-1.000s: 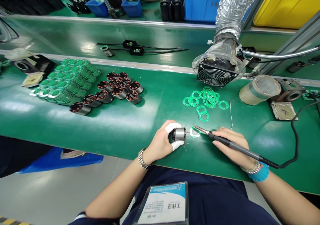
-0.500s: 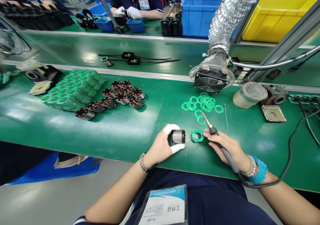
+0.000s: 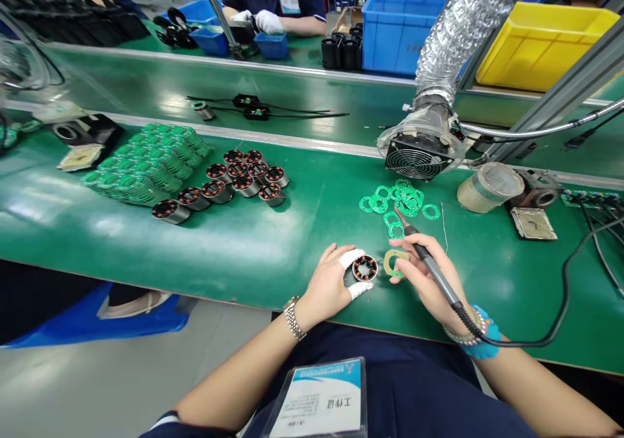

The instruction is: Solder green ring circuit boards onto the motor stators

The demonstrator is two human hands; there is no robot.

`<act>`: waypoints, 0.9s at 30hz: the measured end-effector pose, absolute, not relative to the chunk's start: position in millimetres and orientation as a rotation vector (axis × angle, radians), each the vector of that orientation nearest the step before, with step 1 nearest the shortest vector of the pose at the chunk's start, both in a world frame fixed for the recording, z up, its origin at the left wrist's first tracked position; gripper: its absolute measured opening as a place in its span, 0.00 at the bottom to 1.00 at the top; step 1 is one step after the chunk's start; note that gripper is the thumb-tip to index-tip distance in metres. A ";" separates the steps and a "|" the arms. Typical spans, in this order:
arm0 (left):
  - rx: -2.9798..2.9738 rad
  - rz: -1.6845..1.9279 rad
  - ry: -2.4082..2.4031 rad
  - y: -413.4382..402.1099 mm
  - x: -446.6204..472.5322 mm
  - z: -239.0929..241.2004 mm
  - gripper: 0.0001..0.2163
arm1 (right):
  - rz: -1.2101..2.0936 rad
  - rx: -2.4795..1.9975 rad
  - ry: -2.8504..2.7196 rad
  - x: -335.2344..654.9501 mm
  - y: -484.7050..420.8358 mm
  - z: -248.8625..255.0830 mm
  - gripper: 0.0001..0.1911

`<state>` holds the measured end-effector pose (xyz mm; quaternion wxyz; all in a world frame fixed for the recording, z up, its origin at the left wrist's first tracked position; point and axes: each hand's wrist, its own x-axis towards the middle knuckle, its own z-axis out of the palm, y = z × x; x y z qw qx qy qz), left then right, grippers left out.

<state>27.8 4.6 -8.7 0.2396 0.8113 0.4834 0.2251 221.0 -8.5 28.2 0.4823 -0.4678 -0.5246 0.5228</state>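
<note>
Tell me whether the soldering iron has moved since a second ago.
Yes. The soldering iron swung from lying flat to pointing its tip toward the pile of green rings.

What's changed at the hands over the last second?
The left hand has turned the motor stator so its copper windings face up. The right hand swung the soldering iron tip away toward the loose rings and picked up a ring board, tan side showing. The stator row and fume fan stayed put.
</note>
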 end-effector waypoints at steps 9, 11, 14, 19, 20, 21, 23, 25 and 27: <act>2.066 0.791 1.091 0.5 14.9 -6.1 0.21 | 1.637 -0.915 -1.400 232.4 2.8 33.3 0.23; 2.027 0.783 1.140 -1.5 16.5 -6.4 0.22 | 1.664 -0.874 -1.391 232.8 4.7 31.4 0.24; 2.010 0.747 1.303 -2.5 23.9 -7.3 0.29 | 1.585 -0.895 -1.411 231.1 6.4 29.4 0.23; 2.101 0.752 1.359 0.3 32.0 -5.6 0.22 | 1.458 -1.026 -1.301 224.8 10.6 27.0 0.18; 2.108 0.756 1.352 0.8 32.0 -5.0 0.21 | 1.418 -1.082 -1.299 223.5 12.1 26.6 0.18; 2.112 0.762 1.347 1.0 31.8 -4.5 0.21 | 1.376 -1.146 -1.328 222.0 13.7 26.4 0.18; 2.113 0.767 1.343 0.9 31.1 -4.1 0.21 | 1.233 -1.270 -1.500 218.7 16.2 26.7 0.19; 2.089 0.768 1.354 -0.2 30.7 -4.8 0.21 | 1.031 -1.300 -1.778 214.5 17.3 28.3 0.22; 2.031 0.764 1.382 -1.8 30.6 -6.2 0.23 | 0.817 -1.217 -2.043 209.7 17.4 30.3 0.23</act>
